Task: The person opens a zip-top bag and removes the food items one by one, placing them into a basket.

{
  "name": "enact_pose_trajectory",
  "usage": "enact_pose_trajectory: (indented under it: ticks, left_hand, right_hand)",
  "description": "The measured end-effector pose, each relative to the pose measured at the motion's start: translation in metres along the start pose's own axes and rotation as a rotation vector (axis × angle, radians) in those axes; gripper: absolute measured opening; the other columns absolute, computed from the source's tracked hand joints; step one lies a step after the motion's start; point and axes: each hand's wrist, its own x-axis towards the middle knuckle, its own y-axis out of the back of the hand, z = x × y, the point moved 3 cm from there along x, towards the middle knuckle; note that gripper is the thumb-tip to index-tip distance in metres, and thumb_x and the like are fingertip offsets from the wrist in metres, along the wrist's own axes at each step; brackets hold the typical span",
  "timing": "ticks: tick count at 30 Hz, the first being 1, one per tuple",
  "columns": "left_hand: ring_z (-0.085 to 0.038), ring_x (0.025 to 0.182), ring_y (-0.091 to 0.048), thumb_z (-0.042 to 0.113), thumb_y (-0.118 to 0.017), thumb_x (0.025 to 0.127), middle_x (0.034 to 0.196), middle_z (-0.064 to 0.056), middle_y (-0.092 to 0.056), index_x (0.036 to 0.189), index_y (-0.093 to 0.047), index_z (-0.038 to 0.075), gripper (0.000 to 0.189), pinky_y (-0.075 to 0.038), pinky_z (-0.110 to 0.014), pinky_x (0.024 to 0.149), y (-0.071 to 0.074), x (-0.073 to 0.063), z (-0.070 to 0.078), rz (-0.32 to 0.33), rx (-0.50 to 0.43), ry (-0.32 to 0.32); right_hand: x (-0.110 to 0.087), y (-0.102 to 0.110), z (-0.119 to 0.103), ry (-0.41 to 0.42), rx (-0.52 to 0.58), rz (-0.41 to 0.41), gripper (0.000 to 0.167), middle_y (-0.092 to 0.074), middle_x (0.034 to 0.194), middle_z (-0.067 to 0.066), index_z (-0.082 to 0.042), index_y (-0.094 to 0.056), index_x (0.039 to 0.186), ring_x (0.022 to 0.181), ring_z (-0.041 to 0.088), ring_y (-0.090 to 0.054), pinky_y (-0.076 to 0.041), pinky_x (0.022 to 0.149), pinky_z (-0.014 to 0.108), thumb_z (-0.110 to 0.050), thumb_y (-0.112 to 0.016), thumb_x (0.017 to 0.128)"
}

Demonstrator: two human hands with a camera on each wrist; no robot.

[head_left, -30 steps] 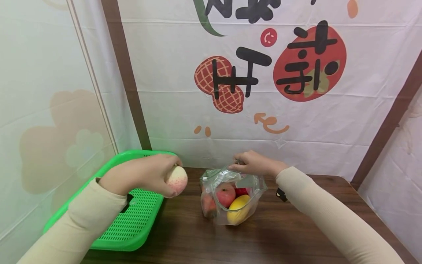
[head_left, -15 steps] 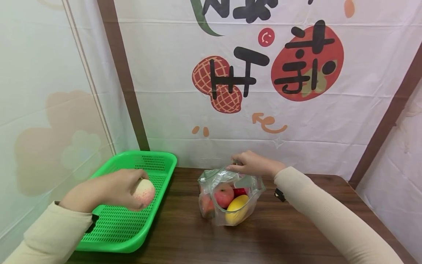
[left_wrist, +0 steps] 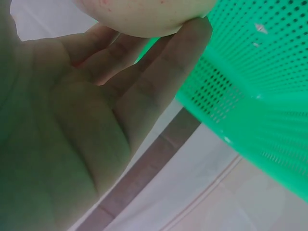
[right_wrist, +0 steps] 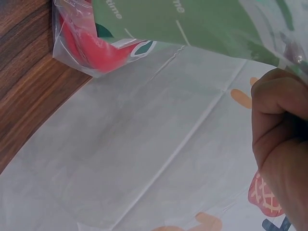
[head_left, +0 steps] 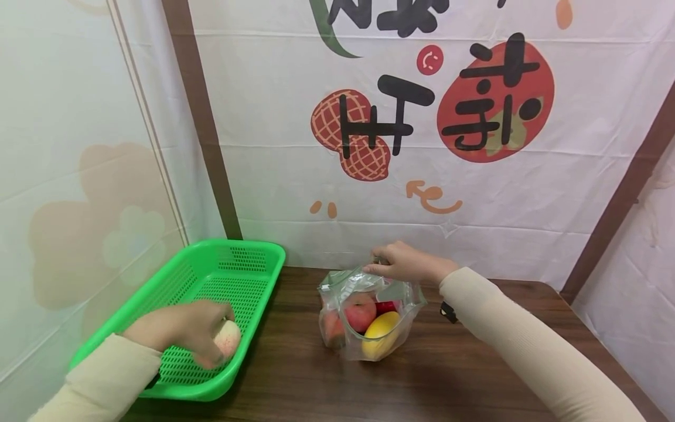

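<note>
Your left grip [head_left: 181,328] pinches the peach [head_left: 229,339], now low in the green basket [head_left: 232,287]; compared with one second ago, it is lower and farther left. The peach looks round, cream-coloured, with pink speckles. Your right grip [head_left: 406,261] stays pinching the upper edge of the clear bag [head_left: 333,300].

The peach [head_left: 228,339], pinched in the left hand [head_left: 190,329], shifts from beside the green basket [head_left: 265,298] to low over its near end
</note>
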Motion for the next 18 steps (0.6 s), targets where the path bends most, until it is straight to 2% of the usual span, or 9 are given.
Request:
enact_pose_trajectory:
  ticks: [7,12,18]
  left_hand:
    - [-0.024,0.074,-0.051,0.002,-0.067,0.054,0.086,-0.005,-0.055,0.119,-0.06,0.004,0.065,-0.045,-0.039,0.057,-0.01,0.002,0.0,-0.058,0.064,0.057]
    - [-0.024,0.077,-0.051,0.002,-0.069,0.054,0.09,-0.005,-0.056,0.117,-0.062,0.01,0.064,-0.046,-0.042,0.06,-0.014,0.003,0.0,-0.09,0.099,0.076]
    - [-0.024,0.079,-0.053,-0.001,-0.071,0.054,0.092,-0.004,-0.058,0.116,-0.063,0.011,0.064,-0.05,-0.046,0.064,-0.017,0.005,0.002,-0.123,0.151,0.084]
  right_hand:
    - [0.0,-0.001,0.002,0.002,0.004,0.005,0.023,-0.044,0.065,-0.006,-0.015,-0.059,0.087,0.057,0.007,-0.044,-0.041,0.057,0.026,-0.033,-0.063,0.1]
    - [0.0,-0.001,0.003,0.003,-0.004,0.007,0.023,-0.045,0.065,-0.006,-0.015,-0.059,0.087,0.057,0.008,-0.045,-0.042,0.058,0.026,-0.033,-0.063,0.1]
    - [0.0,-0.001,0.002,0.02,-0.017,0.014,0.024,-0.043,0.064,-0.007,-0.016,-0.058,0.085,0.057,0.006,-0.043,-0.04,0.057,0.025,-0.033,-0.062,0.101]
